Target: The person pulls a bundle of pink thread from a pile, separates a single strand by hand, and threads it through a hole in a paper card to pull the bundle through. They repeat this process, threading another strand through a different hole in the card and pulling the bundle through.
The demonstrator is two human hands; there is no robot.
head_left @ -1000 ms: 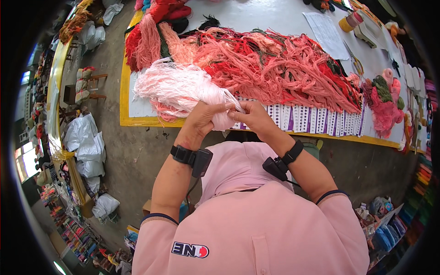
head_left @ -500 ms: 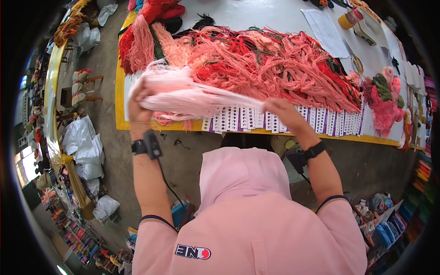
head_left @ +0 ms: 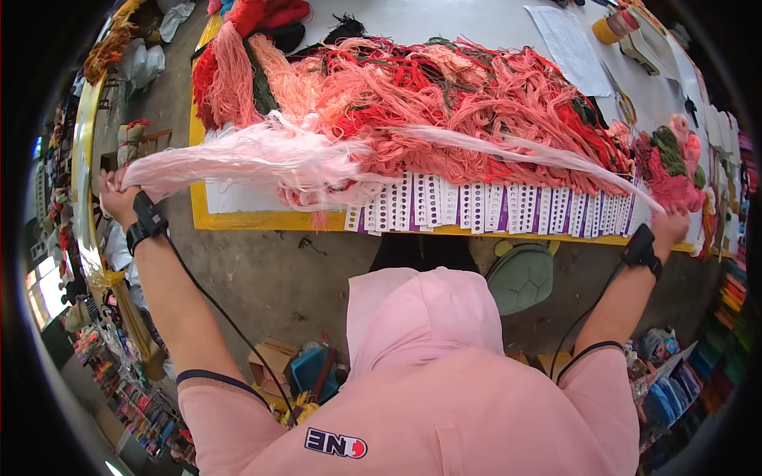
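Observation:
At the far left, past the table's corner, my left hand (head_left: 119,197) is closed round one end of a pale pink thread bundle (head_left: 230,165). The bundle spreads rightward over the table's near left part, blurred at its loose end. My right hand (head_left: 671,227), stretched out to the far right, pinches the end of a thin pale pink thread strand (head_left: 575,157). That strand slants up leftward across a big tangled pile of coral, red and dark green threads (head_left: 492,107), its far end smeared by motion.
White cards with punched holes (head_left: 468,208) line the near edge of the yellow-rimmed table (head_left: 278,220). Beyond lie a paper sheet (head_left: 567,47), scissors (head_left: 625,103) and a thread cone (head_left: 613,28). Pink and green skeins (head_left: 675,163) sit right. A green stool (head_left: 521,278) stands below.
My hands have swung wide apart, the left outward left and the right far to the right. A thin strand now trails from my right hand, apart from the main bundle.

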